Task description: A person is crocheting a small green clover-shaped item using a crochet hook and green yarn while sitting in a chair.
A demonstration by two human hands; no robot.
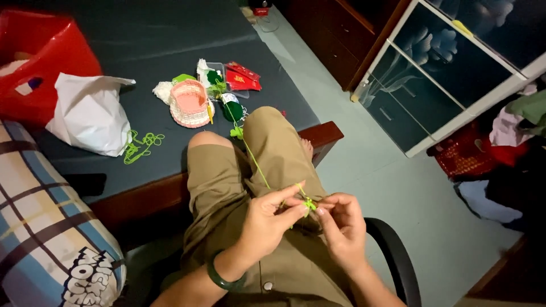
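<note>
**Green yarn pinched between two hands over the lap**

Spread on the dark tabletop point(170, 34): a red bag point(40, 57) at the far left corner; a white plastic bag point(88, 113) slumped just in front of it; a loose tangle of light green yarn point(142, 145) beside the white bag; a small pink and white crocheted basket point(189, 103) near the middle, with white yarn point(163, 91) touching its left side; a dark green ball of yarn point(232, 111) and a red packet point(243, 78) just to its right. Off to the left, a plaid cushion point(45, 227); to the right, a glass-fronted cabinet point(449, 74) standing on the pale floor, with a red basket point(469, 156) beyond it. One bent knee in khaki shorts point(273, 153) raised between the tabletop edge and the hands, partly covering the tabletop's corner.

A strand of green yarn point(256, 165) running taut from the dark green ball down across the knee to a small green crochet piece point(309, 203) held over the lap. Left hand point(267, 219), with a dark green bangle point(224, 278) on the wrist, curled, thumb and forefinger closed on the strand and the piece. Right hand point(341, 224) curled facing it, fingertips meeting the same piece from the other side; hook or needle too small to make out. Both forearms drawn in close, resting above the thighs.
</note>
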